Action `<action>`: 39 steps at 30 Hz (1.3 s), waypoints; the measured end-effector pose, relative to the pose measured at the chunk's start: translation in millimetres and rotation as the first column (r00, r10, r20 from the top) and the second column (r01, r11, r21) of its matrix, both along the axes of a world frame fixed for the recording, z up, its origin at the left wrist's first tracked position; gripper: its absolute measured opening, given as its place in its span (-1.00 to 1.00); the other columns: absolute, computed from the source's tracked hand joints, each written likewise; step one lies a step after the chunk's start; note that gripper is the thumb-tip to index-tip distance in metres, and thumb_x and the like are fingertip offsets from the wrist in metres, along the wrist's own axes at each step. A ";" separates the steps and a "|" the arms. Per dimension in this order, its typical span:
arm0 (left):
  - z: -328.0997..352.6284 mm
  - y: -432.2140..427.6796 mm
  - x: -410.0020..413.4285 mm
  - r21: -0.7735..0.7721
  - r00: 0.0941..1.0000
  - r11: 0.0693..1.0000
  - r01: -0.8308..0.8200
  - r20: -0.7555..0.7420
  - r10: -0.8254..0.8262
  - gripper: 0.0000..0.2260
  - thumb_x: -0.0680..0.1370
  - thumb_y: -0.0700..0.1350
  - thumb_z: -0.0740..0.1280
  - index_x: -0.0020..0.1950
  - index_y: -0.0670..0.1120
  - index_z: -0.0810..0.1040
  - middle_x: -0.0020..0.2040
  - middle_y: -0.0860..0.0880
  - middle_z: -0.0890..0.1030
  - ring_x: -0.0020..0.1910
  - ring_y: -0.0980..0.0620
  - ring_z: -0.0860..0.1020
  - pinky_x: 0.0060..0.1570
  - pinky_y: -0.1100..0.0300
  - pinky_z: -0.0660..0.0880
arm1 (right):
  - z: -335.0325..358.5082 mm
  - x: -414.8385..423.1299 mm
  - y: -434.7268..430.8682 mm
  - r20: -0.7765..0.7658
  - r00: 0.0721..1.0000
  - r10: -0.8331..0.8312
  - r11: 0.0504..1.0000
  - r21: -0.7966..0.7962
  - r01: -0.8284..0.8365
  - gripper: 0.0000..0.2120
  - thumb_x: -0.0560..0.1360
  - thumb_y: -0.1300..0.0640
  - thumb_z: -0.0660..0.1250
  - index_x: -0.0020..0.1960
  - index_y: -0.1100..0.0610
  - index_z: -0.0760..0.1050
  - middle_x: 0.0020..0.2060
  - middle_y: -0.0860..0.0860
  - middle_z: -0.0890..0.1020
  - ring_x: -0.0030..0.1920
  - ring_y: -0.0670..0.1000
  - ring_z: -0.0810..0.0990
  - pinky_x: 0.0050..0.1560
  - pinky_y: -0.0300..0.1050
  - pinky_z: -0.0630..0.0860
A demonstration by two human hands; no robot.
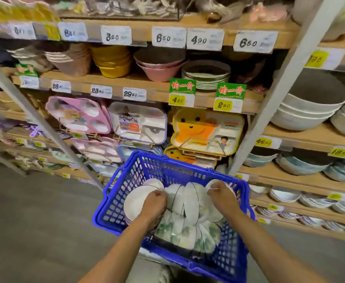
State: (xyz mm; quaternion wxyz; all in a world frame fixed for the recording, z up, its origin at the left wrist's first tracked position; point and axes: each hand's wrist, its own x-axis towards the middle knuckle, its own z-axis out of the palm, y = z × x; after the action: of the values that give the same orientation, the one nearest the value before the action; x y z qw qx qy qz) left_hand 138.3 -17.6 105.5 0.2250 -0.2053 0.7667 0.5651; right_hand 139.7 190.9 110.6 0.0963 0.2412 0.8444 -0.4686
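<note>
Both ends of a row of white bowls (190,199), lying on edge near the far rim of the blue basket (147,166), are gripped; left hand (154,203) and right hand (221,196) curl their fingers round them.

1 blue basket (114,203). 2 hands inside: left hand (154,203), right hand (221,196). White bowls (190,199) on edge in 2 rows, packed too tightly for a sure count; at least 5 rims in the upper row. 2 green signs (182,85). 6 white tags (116,35) in the top row; 4 more white in the next, plus 2 yellow tags (177,100). 2 yellow bear trays (206,129), 1 above the other. 2 pink bowls (159,68), nested. 1 stack of yellow bowls (112,62); count within it unclear.
</note>
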 end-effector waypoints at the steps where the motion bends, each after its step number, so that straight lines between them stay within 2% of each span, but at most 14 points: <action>1: -3.8 0.4 -6.4 -0.025 0.999 0.999 0.043 0.017 -0.042 -0.82 0.55 -0.19 0.16 -0.25 -0.13 0.43 -0.29 -0.17 0.46 -0.31 -0.05 0.42 -0.30 0.13 0.29 | -5.3 -1.6 -6.0 0.033 0.999 0.019 1.000 0.014 -0.020 -0.97 0.52 0.18 0.30 -0.04 0.11 0.48 -0.13 0.07 0.57 -0.17 0.04 0.47 -0.24 -0.09 0.36; 4: -13.9 9.5 -25.4 -0.028 0.986 0.987 0.158 0.053 -0.156 -0.84 0.55 -0.19 0.22 -0.23 -0.08 0.46 -0.23 -0.16 0.52 -0.26 -0.09 0.51 -0.22 0.12 0.35 | -21.3 -9.6 -17.9 0.179 0.981 0.079 0.997 -0.009 -0.078 -0.53 0.51 0.13 0.35 0.37 0.20 0.32 0.07 0.09 0.52 0.00 0.09 0.54 -0.13 -0.11 0.45; 6: -23.1 20.2 -36.5 -0.039 0.962 0.962 0.269 0.066 -0.266 -0.90 0.55 -0.18 0.27 0.05 -0.08 0.51 0.02 -0.20 0.57 0.00 -0.17 0.56 -0.07 0.10 0.41 | -30.5 -10.6 -23.0 0.264 0.955 0.133 0.988 0.036 -0.147 -0.33 0.49 0.12 0.37 0.49 0.18 0.14 0.32 0.18 0.40 0.23 0.20 0.49 0.06 -0.07 0.45; 7: -28.7 25.3 -41.3 -0.058 0.945 0.945 0.321 0.077 -0.316 -0.74 0.55 -0.16 0.29 0.24 -0.09 0.45 0.16 -0.18 0.54 0.13 -0.17 0.54 0.00 0.12 0.42 | -37.1 -9.9 -24.2 0.288 0.946 0.147 0.983 0.068 -0.173 -0.26 0.48 0.11 0.37 0.53 0.17 0.05 0.38 0.20 0.32 0.29 0.23 0.44 0.10 -0.06 0.42; 11: -42.5 44.8 -57.2 -0.171 0.853 0.839 0.516 0.015 -0.521 -0.38 0.54 -0.17 0.32 0.55 -0.05 0.14 0.43 -0.06 0.37 0.35 -0.04 0.39 -0.02 0.43 0.27 | -53.2 -3.7 -25.3 0.379 0.913 0.151 0.984 0.035 -0.177 -0.04 0.43 0.12 0.42 0.57 0.10 -0.18 0.38 0.20 0.28 0.25 0.21 0.47 0.03 -0.11 0.44; 13: -50.0 52.3 -64.7 -0.220 0.799 0.782 0.584 -0.013 -0.601 -0.35 0.54 -0.19 0.32 0.56 -0.04 0.09 0.49 -0.06 0.29 0.42 -0.03 0.31 0.15 0.36 0.28 | -58.6 -1.0 -25.1 0.386 0.910 0.148 0.988 -0.008 -0.157 0.01 0.39 0.15 0.43 0.57 0.06 -0.23 0.35 0.19 0.29 0.10 0.13 0.53 -0.04 -0.14 0.44; 15: -57.0 56.5 -69.9 -0.253 0.794 0.768 0.589 0.004 -0.608 -0.37 0.55 -0.20 0.31 0.56 -0.07 0.11 0.49 -0.09 0.28 0.45 -0.05 0.27 0.29 0.25 0.26 | -61.9 0.6 -25.4 0.352 0.929 0.115 0.993 -0.027 -0.113 -0.02 0.40 0.12 0.41 0.57 0.02 -0.19 0.33 0.17 0.28 -0.01 0.07 0.53 -0.05 -0.15 0.44; 19: -71.2 53.5 -72.4 -0.230 0.851 0.822 0.521 0.068 -0.521 -0.50 0.56 -0.21 0.28 0.49 -0.12 0.25 0.39 -0.11 0.41 0.35 -0.08 0.38 -0.02 0.44 0.22 | -60.8 -0.3 -24.5 0.290 0.955 0.066 0.998 -0.015 -0.064 -0.24 0.51 0.04 0.28 0.57 -0.07 -0.07 0.28 0.19 0.37 0.03 0.12 0.55 0.06 -0.11 0.47; 23: -72.2 42.2 -69.7 -0.037 0.887 0.890 0.454 0.111 -0.448 -0.56 0.56 -0.30 0.23 0.44 -0.13 0.34 0.32 -0.18 0.50 0.26 -0.14 0.48 0.26 0.07 0.43 | -41.4 -5.0 -17.8 0.225 0.974 -0.016 0.997 -0.065 0.031 -0.46 0.58 0.04 0.15 0.53 -0.09 0.12 0.12 0.12 0.57 0.07 0.13 0.57 0.15 -0.02 0.50; 25: -63.6 35.1 -68.1 0.096 0.925 0.932 0.350 0.122 -0.360 -0.64 0.57 -0.28 0.21 0.36 -0.11 0.44 0.22 -0.19 0.57 0.19 -0.16 0.53 0.18 -0.04 0.52 | -25.0 -7.0 -14.4 0.198 0.980 0.007 0.991 -0.132 0.020 -0.51 0.58 0.04 0.13 0.50 -0.11 0.19 0.06 0.04 0.58 -0.01 0.06 0.57 0.06 -0.08 0.50; 27: -50.8 27.1 -67.7 0.249 0.949 0.941 0.231 0.155 -0.274 -0.71 0.58 -0.22 0.23 0.29 -0.07 0.50 0.15 -0.15 0.63 0.12 -0.13 0.58 -0.02 0.03 0.58 | -6.4 -10.2 -11.9 0.174 0.985 0.017 0.979 -0.201 0.018 -0.55 0.57 0.05 0.13 0.45 -0.14 0.24 -0.02 -0.02 0.58 -0.15 -0.04 0.54 -0.16 -0.18 0.46; 31: -18.5 15.8 -66.6 0.483 0.965 0.870 0.102 0.165 -0.205 -0.68 0.45 -0.15 0.36 0.21 -0.07 0.55 0.04 -0.12 0.68 -0.01 -0.10 0.63 -0.28 0.14 0.57 | 33.5 -16.0 -9.2 0.148 0.989 -0.008 0.922 -0.383 0.064 -0.61 0.54 0.12 0.15 0.35 -0.11 0.38 -0.06 -0.04 0.58 -0.17 -0.06 0.54 -0.42 -0.28 0.44; 35: 17.3 7.3 -67.8 0.671 0.974 0.742 0.014 0.158 -0.162 -0.57 0.34 -0.14 0.37 0.22 -0.09 0.55 0.12 -0.17 0.66 0.04 -0.15 0.63 -0.01 0.00 0.56 | 71.8 -16.7 -6.2 0.127 0.990 -0.064 0.826 -0.550 0.124 -0.75 0.53 0.12 0.18 0.19 0.01 0.46 -0.04 0.05 0.56 -0.13 0.02 0.53 -0.37 -0.19 0.53; 39: 61.1 10.4 -75.3 0.764 0.980 0.645 0.033 0.103 -0.171 -0.67 0.37 -0.14 0.27 0.12 -0.06 0.58 0.00 -0.15 0.68 -0.12 -0.14 0.67 -0.22 0.01 0.60 | 107.2 -13.8 -2.3 0.074 0.992 -0.101 0.758 -0.641 0.124 -0.76 0.51 0.09 0.21 0.16 0.04 0.50 -0.06 0.06 0.62 -0.06 0.09 0.59 -0.25 -0.07 0.60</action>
State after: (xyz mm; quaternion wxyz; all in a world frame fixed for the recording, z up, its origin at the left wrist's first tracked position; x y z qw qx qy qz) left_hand 63.0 -7.2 166.5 0.3845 -0.0951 0.4493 0.8008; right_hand 125.9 188.6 217.8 0.1595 0.2518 0.6147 -0.7303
